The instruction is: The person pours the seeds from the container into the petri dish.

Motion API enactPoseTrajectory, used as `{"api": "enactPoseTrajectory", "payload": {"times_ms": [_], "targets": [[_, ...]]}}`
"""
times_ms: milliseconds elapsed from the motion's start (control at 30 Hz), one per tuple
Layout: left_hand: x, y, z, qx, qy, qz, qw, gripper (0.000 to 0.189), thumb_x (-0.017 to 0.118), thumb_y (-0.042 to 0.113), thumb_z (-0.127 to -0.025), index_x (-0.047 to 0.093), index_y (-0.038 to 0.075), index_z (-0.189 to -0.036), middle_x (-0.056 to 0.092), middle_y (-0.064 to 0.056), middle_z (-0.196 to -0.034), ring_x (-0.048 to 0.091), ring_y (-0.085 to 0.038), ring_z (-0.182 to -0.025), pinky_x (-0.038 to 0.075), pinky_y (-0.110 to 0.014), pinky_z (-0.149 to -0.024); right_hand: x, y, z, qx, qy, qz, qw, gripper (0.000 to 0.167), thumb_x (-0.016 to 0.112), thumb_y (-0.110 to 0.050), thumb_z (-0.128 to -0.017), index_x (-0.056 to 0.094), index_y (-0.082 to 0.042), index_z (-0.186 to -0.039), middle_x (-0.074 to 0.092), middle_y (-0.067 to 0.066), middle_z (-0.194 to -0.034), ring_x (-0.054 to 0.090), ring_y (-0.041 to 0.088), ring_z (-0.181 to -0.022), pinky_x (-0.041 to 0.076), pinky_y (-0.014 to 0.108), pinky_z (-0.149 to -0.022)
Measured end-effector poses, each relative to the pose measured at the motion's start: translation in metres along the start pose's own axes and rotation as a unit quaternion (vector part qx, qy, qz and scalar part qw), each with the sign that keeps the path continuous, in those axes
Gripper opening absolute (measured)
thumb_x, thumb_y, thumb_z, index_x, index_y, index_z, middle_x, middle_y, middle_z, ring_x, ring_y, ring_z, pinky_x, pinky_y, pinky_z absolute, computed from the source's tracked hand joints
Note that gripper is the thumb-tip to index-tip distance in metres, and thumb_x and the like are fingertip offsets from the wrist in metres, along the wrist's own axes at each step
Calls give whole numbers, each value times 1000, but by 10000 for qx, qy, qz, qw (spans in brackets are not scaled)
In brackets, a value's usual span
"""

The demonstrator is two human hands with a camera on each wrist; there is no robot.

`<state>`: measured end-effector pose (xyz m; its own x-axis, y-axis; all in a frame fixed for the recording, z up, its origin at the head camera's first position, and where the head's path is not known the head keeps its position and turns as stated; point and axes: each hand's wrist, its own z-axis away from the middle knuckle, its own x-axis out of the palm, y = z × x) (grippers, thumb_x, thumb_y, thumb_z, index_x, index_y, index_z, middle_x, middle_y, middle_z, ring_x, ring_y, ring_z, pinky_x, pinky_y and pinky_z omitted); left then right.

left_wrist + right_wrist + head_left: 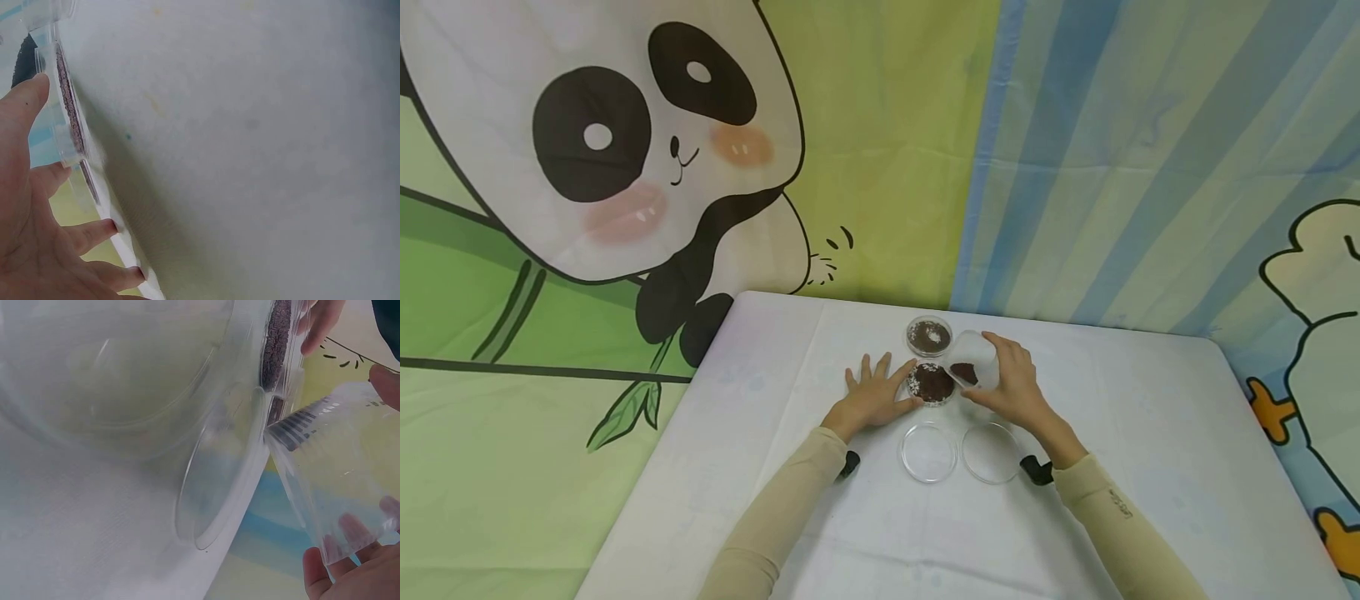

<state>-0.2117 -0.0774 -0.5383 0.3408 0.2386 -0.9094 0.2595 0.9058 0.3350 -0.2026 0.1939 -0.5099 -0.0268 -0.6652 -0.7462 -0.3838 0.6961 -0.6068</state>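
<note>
My right hand (1017,392) grips a clear plastic cup (344,469), tilted on its side with its mouth toward the nearer dish. Some dark brown soil-like grains (964,373) lie inside the cup near that mouth. The nearer petri dish (931,383) holds the same dark material, with white bits along its left side. Spread out at the dish's left is my left hand (874,397); its thumb (39,90) and index finger touch the dish rim. Behind stands a second petri dish (928,336) of dark material with white bits on top.
Two clear round lids lie on the white table (775,433) in front of the dishes: the left lid (928,452) and the right lid (991,452), side by side. Close behind the table's back edge hang printed curtains (880,167).
</note>
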Motion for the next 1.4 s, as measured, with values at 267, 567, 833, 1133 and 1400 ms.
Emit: {"api": "enactPoseTrajectory", "payload": {"times_ms": [267,567,833,1133,1400], "targets": [[0,0,0,3,6,-14,10000,77,48,69,-95,19,40,-160,14,-17,-165,3,-53,-146,8,-75,-108,-8,8,10,447,264,-777,9956,104,92,-21,-71,30,-8,-153,39,26,-142,36,43,-124,34,63,-94],[-1,1,1,-4,5,8,10000,77,48,68,-95,20,39,-160,14,-17,-165,3,-54,-146,8,-76,-108,-17,22,24,1102,262,-1867,9759,105,87,-27,-80,18,-14,-158,25,17,-158,29,40,-141,29,64,-106],[1,1,0,15,50,37,10000,76,49,67,-95,22,38,-160,15,-17,-164,5,-54,-146,8,-75,-108,-24,32,38,1242,572,-2828,9494,98,83,-17,-85,17,-14,-158,33,19,-153,33,39,-139,25,60,-111],[-3,2,3,5,5,82,10000,76,50,67,-95,21,39,-160,14,-17,-165,3,-54,-146,7,-75,-108,-31,38,52,1356,845,-3592,9195,90,75,-5,-90,17,-16,-158,31,21,-154,32,37,-140,34,37,-111],[-2,2,3,12,-14,52,10000,76,48,67,-95,20,39,-160,13,-17,-165,3,-54,-146,6,-75,-108,-36,40,59,1432,1155,-4379,8800,87,71,3,-91,18,-13,-157,34,16,-150,29,37,-139,40,18,-99]]}}
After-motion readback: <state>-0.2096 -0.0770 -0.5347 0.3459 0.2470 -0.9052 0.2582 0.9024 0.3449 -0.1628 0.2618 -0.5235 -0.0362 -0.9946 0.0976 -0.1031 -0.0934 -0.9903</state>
